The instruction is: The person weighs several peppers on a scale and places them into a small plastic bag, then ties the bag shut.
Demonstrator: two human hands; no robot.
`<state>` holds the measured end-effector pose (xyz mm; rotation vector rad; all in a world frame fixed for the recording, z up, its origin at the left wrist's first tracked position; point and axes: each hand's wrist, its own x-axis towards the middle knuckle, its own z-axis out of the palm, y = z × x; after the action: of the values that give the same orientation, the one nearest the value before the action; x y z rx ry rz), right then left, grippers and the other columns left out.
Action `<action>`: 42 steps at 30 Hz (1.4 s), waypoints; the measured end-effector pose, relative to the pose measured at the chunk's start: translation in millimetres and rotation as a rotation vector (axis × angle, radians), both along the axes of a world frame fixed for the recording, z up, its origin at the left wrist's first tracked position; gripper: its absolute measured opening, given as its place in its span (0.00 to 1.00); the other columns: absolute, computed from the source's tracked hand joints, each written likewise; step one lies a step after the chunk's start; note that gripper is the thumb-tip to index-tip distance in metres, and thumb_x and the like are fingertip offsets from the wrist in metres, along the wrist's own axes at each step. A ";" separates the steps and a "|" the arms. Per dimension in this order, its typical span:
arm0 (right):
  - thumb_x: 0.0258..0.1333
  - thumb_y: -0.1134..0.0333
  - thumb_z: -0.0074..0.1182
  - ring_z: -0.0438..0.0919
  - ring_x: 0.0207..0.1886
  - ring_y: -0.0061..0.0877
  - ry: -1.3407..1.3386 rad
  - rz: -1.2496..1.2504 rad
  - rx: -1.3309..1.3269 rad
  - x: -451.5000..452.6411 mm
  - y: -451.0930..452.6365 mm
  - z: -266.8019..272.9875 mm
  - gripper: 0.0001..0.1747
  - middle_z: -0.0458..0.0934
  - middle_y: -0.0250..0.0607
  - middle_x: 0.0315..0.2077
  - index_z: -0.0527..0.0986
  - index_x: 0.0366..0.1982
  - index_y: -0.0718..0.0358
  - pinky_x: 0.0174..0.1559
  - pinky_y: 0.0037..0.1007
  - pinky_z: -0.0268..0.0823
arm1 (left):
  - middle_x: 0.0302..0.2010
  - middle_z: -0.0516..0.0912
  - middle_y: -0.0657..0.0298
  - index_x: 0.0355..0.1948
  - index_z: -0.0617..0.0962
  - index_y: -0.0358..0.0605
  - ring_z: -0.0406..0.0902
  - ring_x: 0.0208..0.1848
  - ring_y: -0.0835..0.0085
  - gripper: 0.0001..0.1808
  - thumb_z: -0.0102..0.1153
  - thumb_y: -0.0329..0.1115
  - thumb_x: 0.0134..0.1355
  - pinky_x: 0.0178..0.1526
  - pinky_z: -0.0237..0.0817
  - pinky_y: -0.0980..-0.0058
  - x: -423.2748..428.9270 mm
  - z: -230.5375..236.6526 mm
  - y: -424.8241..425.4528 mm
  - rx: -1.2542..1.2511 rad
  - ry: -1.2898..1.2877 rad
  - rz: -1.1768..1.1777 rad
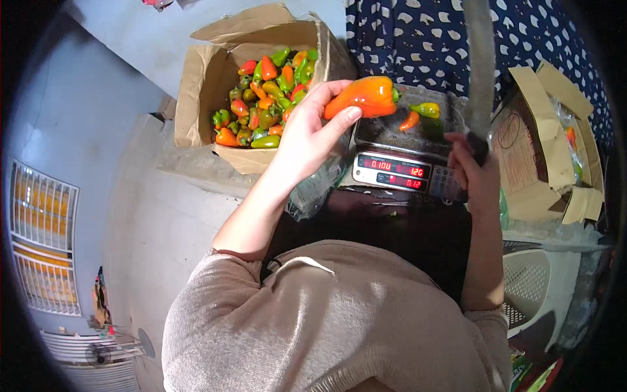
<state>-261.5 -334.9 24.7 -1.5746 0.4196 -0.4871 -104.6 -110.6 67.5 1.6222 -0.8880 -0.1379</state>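
My left hand (313, 125) grips a large glossy orange-red pepper (365, 98), thumb along its near side and green stem end to the right. The pepper is held up over the left part of a digital scale (392, 171) with lit red digits. On the scale's dark platform (387, 134) lie a small yellow-green pepper (425, 110) and a small orange pepper (409, 121). My right hand (468, 166), shadowed and blurred, is at the scale's right edge with its fingers bent. A dark shape lies against it, and whether the hand holds that is unclear.
Left of the scale stands an open cardboard box (196, 98) of mixed green, orange and red peppers. A clear plastic bag (313, 191) hangs below it. Another open carton (519, 147) stands at right, above a white perforated plastic chair (529, 279). A blurred grey strip (477, 59) crosses the patterned cloth (421, 39).
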 end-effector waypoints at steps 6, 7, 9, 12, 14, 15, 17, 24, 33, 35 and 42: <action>0.56 0.62 0.55 0.61 0.15 0.08 -0.058 0.110 0.136 -4.9 28.9 8.9 0.14 0.72 0.22 0.19 0.79 0.41 0.61 0.17 0.15 0.50 | 0.44 0.77 0.59 0.49 0.74 0.36 0.74 0.48 0.72 0.22 0.63 0.35 0.56 0.51 0.65 0.75 -19.9 0.2 -14.5 0.136 -0.267 -0.033; 0.56 0.62 0.56 0.62 0.16 0.08 -0.086 0.166 0.194 -4.1 30.8 9.6 0.16 0.73 0.22 0.21 0.78 0.44 0.60 0.17 0.15 0.51 | 0.45 0.77 0.59 0.50 0.74 0.36 0.73 0.49 0.72 0.23 0.64 0.34 0.54 0.53 0.63 0.76 -24.1 1.9 -18.9 0.185 -0.471 -0.026; 0.53 0.62 0.59 0.64 0.18 0.08 -0.097 0.114 0.229 0.0 35.5 13.3 0.22 0.76 0.26 0.28 0.74 0.49 0.60 0.19 0.15 0.56 | 0.46 0.76 0.57 0.48 0.76 0.38 0.73 0.50 0.66 0.25 0.68 0.32 0.48 0.53 0.64 0.74 -33.9 -2.5 -26.9 0.165 -0.492 -0.029; 0.48 0.64 0.63 0.67 0.22 0.08 -0.191 0.185 0.305 -0.1 28.2 11.2 0.31 0.77 0.34 0.38 0.69 0.55 0.62 0.22 0.14 0.60 | 0.47 0.72 0.56 0.53 0.72 0.39 0.75 0.48 0.66 0.30 0.67 0.27 0.46 0.51 0.68 0.72 -38.5 -15.2 -37.9 0.140 -0.462 -0.127; 0.48 0.63 0.64 0.69 0.24 0.10 -0.175 0.086 0.165 -4.1 14.3 8.8 0.31 0.77 0.35 0.39 0.69 0.55 0.62 0.25 0.16 0.63 | 0.49 0.72 0.57 0.55 0.70 0.40 0.74 0.48 0.67 0.33 0.67 0.27 0.46 0.52 0.67 0.72 -38.6 -13.7 -38.0 0.117 -0.399 -0.123; 0.48 0.62 0.65 0.71 0.27 0.13 -0.195 0.004 0.063 -12.9 0.7 16.0 0.31 0.77 0.34 0.39 0.70 0.54 0.62 0.30 0.18 0.65 | 0.50 0.71 0.58 0.57 0.68 0.40 0.74 0.48 0.68 0.35 0.67 0.27 0.46 0.53 0.66 0.71 -38.0 -13.2 -38.8 0.098 -0.334 -0.110; 0.48 0.60 0.66 0.75 0.32 0.18 -0.205 -0.172 -0.142 -25.0 -26.5 25.3 0.30 0.78 0.34 0.38 0.71 0.52 0.62 0.39 0.24 0.69 | 0.54 0.69 0.60 0.60 0.66 0.41 0.73 0.49 0.69 0.38 0.65 0.26 0.46 0.53 0.66 0.70 -24.3 -14.9 -28.4 0.041 -0.361 -0.038; 0.50 0.56 0.64 0.74 0.24 0.14 -0.373 -0.895 -0.975 -91.7 -208.3 110.4 0.26 0.80 0.33 0.29 0.76 0.47 0.64 0.26 0.20 0.65 | 0.52 0.70 0.61 0.63 0.62 0.42 0.69 0.50 0.73 0.31 0.55 0.23 0.58 0.55 0.60 0.74 31.9 -21.6 31.8 -0.098 -0.369 0.248; 0.49 0.51 0.60 0.76 0.17 0.26 0.307 -1.095 -0.818 -157.0 -286.2 67.5 0.23 0.76 0.42 0.15 0.79 0.29 0.67 0.24 0.30 0.67 | 0.56 0.70 0.61 0.62 0.64 0.42 0.71 0.49 0.74 0.28 0.54 0.25 0.61 0.51 0.64 0.76 97.2 -47.2 73.8 0.262 -0.666 0.503; 0.51 0.50 0.59 0.77 0.19 0.24 0.265 -1.036 -0.771 -137.8 -259.0 72.9 0.23 0.76 0.41 0.16 0.80 0.30 0.67 0.28 0.29 0.68 | 0.49 0.77 0.57 0.58 0.67 0.42 0.75 0.46 0.68 0.26 0.58 0.28 0.59 0.49 0.67 0.72 142.8 -71.0 122.9 0.529 -0.588 0.460; 0.54 0.49 0.58 0.70 0.22 0.15 0.142 -0.594 -0.440 -89.7 -176.4 43.1 0.25 0.75 0.30 0.21 0.79 0.35 0.68 0.26 0.19 0.58 | 0.48 0.81 0.52 0.55 0.71 0.36 0.79 0.49 0.63 0.28 0.60 0.44 0.59 0.52 0.68 0.67 176.4 -123.7 146.9 0.855 -0.069 0.296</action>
<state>-351.2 -511.4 67.8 -1.9077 0.9504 -0.9736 71.8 36.4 -56.2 2.5469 -0.6536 -0.2794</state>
